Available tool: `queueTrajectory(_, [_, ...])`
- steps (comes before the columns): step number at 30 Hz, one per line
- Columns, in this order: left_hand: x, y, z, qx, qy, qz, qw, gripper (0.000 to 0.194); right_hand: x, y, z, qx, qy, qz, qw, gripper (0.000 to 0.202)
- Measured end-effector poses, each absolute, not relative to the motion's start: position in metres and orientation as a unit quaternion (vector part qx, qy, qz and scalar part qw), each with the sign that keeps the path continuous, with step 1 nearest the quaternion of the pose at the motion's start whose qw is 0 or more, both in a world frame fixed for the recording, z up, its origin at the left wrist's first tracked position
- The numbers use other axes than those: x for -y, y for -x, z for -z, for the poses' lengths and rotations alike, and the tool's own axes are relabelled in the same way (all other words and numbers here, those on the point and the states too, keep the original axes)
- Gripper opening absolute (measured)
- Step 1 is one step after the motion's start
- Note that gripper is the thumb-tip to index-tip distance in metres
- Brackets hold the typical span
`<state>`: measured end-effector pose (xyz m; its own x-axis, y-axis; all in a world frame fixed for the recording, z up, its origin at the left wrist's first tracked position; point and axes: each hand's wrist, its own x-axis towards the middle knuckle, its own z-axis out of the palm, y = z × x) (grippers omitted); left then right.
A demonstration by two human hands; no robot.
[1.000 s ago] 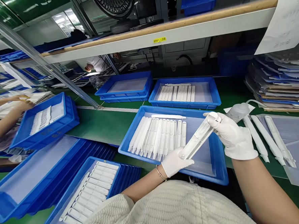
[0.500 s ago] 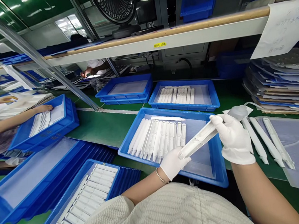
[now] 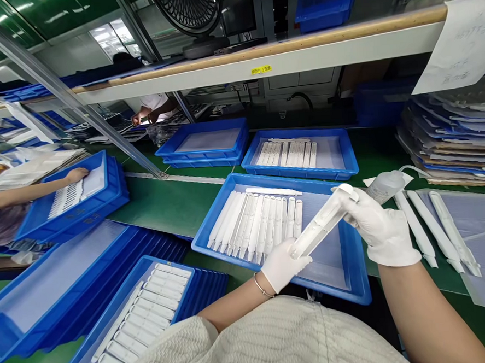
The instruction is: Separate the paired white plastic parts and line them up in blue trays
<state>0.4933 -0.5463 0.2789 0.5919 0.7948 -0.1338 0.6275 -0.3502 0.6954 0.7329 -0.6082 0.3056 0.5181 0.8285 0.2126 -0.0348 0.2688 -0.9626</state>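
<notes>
A long white plastic part (image 3: pixel 319 224) is held slantwise over the blue tray (image 3: pixel 356 273) in front of me. My left hand (image 3: pixel 283 264), in a white glove, grips its lower end. At the upper end, the fingers of my gloved right hand (image 3: pixel 374 225) are closed on the part. A row of similar white parts (image 3: pixel 265 221) lies in the left half of that tray, with one more across the top of the row. Just behind my right hand is a clear plastic bottle (image 3: pixel 386 185) with a thin spout.
Three white parts (image 3: pixel 443 229) lie on the right. Behind them rises a stack of sheets (image 3: pixel 449 136). Another tray of parts (image 3: pixel 301 171) stands farther back, and one (image 3: pixel 132 330) at lower left. A co-worker's arm (image 3: pixel 33 191) reaches into a tray at left.
My right hand has shifted slightly right and turned around the part's upper end. The part has rolled a little between my hands. At left, the co-worker's hand has moved slightly right.
</notes>
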Motion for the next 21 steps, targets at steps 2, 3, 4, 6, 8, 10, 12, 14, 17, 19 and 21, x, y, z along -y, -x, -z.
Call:
queueTrajectory(2, [0.545, -0.494, -0.278, -0.429, -0.805, -0.118, 0.393, 0.040, 0.606, -0.734, -0.300, 0.389, 0.509, -0.353, 0.682, 0.046])
queueTrajectory(3, [0.545, -0.495, -0.278, -0.424, -0.799, -0.117, 0.410, 0.040, 0.605, -0.735, -0.298, 0.388, 0.506, -0.355, 0.684, 0.046])
queueTrajectory(4, [0.546, -0.495, -0.278, -0.418, -0.793, -0.115, 0.429, 0.039, 0.606, -0.736, -0.297, 0.384, 0.505, -0.349, 0.690, 0.046])
queueTrajectory(6, [0.548, -0.496, -0.277, -0.411, -0.776, -0.112, 0.465, 0.038, 0.608, -0.738, -0.298, 0.373, 0.512, -0.332, 0.699, 0.045])
queueTrajectory(8, [0.551, -0.496, -0.276, -0.414, -0.759, -0.113, 0.489, 0.039, 0.609, -0.740, -0.299, 0.363, 0.517, -0.320, 0.706, 0.042])
queueTrajectory(10, [0.551, -0.498, -0.278, -0.420, -0.748, -0.118, 0.500, 0.039, 0.610, -0.740, -0.300, 0.356, 0.514, -0.320, 0.712, 0.041])
queueTrajectory(12, [0.550, -0.501, -0.280, -0.419, -0.751, -0.113, 0.498, 0.033, 0.610, -0.738, -0.301, 0.354, 0.506, -0.325, 0.717, 0.043])
queueTrajectory(14, [0.548, -0.504, -0.284, -0.416, -0.761, -0.103, 0.486, 0.025, 0.609, -0.735, -0.303, 0.354, 0.502, -0.319, 0.722, 0.043])
queueTrajectory(17, [0.548, -0.503, -0.286, -0.431, -0.770, -0.103, 0.459, 0.022, 0.613, -0.729, -0.307, 0.353, 0.514, -0.249, 0.742, 0.047])
queueTrajectory(19, [0.551, -0.500, -0.284, -0.449, -0.773, -0.114, 0.433, 0.023, 0.617, -0.726, -0.309, 0.348, 0.536, -0.178, 0.748, 0.046])
queueTrajectory(21, [0.554, -0.496, -0.282, -0.455, -0.788, -0.119, 0.397, 0.024, 0.620, -0.725, -0.310, 0.351, 0.553, -0.142, 0.742, 0.043])
